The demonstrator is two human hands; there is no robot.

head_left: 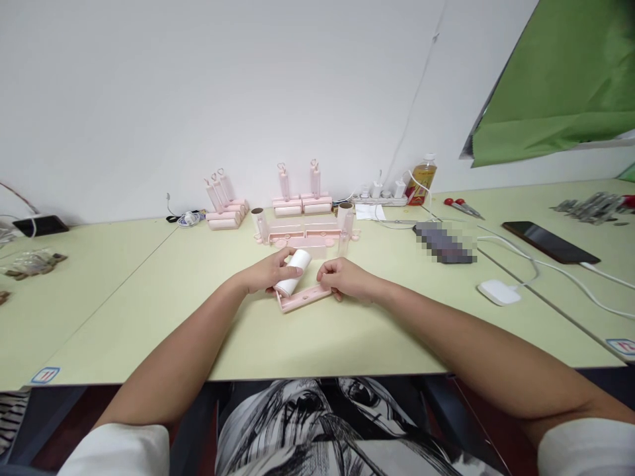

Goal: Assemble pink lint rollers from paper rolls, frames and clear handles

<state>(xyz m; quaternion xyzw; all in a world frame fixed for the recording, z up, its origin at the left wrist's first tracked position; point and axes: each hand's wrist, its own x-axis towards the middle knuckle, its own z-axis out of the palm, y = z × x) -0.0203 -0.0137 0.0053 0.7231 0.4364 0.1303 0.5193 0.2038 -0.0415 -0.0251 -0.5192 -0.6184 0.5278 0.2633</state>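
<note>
The left hand [272, 271], at the middle of the frame, is closed around a white paper roll [296, 270], its thumb laid across the near side. The roll is tilted, its lower end at the left end of an open pink casing [305, 298] on the pale green table [317, 344]. The right hand [344, 279], just right of the frame's middle, has its fingers curled around the casing's right end, gripping it there.

Just above the hands in the frame lie two more open pink casings, side by side, with clear pink handles around them. A roll with a brown core [256, 221] stands to their left, and another roll [344, 213] to their right. Farther up, along the white wall [278, 79], pink lint rollers [225, 217] sit in groups with their handles upright.

Right of centre are a power strip [381, 200] and a drink bottle [423, 180]; at the right side, a black phone [550, 242] lies near a white charger [499, 292]. Green cloth [560, 86] fills the upper right corner.
</note>
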